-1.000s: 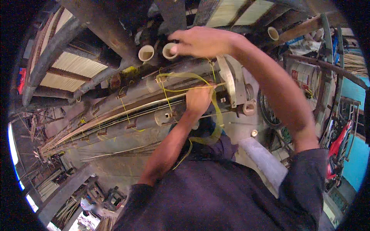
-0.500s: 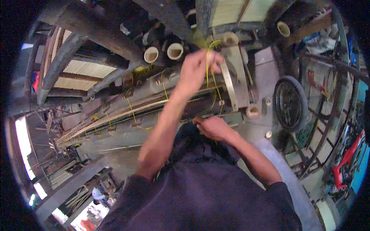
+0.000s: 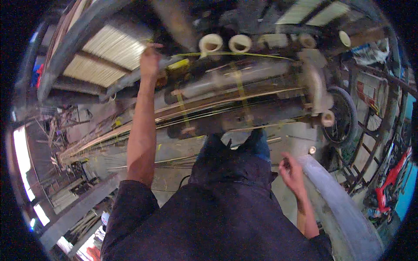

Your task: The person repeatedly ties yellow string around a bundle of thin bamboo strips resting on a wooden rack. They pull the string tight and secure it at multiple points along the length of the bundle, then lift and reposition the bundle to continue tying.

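Observation:
My left hand point(image 3: 149, 65) is raised at the far left of the bench, its fingers closed but smeared by motion. A thin yellow strip point(image 3: 244, 54) stretches from beside it across to the right end of the rig, and the hand appears to grip its end. My right hand point(image 3: 291, 172) is low at my right side, fingers loosely curled and apart, holding nothing visible. In front of me lies a long bundle of thin pale slats point(image 3: 209, 104), crossed by yellow ties point(image 3: 242, 93), between dark lengthwise beams.
Two pale round tube ends point(image 3: 240, 44) stand behind the bundle. A wooden end-piece point(image 3: 320, 85) closes the rig at the right, with a black wheel point(image 3: 342, 115) beyond. A grey curved slab point(image 3: 339, 200) lies by my right arm. A red frame point(image 3: 389, 180) stands far right.
My left hand has swung left, away from the right end, and the yellow strip now runs lengthwise. My right hand has drawn back from the bench. My view has shifted left.

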`<state>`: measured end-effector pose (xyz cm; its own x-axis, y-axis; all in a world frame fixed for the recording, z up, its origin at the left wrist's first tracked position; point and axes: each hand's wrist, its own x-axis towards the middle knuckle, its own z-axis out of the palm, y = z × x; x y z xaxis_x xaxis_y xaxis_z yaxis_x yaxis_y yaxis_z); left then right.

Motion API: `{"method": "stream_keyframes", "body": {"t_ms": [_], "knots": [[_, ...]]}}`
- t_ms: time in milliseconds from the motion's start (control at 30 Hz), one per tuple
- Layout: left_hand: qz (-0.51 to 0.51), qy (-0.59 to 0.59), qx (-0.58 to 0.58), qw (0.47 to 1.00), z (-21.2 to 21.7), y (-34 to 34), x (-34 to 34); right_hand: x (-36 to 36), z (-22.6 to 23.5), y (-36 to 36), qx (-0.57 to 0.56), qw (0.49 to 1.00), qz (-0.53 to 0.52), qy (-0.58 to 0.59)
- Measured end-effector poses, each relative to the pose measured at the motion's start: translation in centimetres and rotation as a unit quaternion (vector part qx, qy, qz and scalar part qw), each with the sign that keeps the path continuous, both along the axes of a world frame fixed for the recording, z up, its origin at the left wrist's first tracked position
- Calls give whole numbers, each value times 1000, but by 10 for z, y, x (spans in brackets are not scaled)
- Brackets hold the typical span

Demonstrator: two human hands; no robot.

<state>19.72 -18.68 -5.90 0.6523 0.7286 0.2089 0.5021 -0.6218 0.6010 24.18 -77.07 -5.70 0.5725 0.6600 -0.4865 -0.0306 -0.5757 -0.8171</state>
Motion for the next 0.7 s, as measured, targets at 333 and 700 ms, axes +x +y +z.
{"method": "stream_keyframes", "body": {"t_ms": [333, 700], "knots": [[-208, 78, -69, 973, 15, -111, -107, -97, 11, 220, 139, 987, 76, -40], [-150, 36, -8, 988, -6, -156, -117, 22, 58, 451, -119, 822, 375, -413]]}}
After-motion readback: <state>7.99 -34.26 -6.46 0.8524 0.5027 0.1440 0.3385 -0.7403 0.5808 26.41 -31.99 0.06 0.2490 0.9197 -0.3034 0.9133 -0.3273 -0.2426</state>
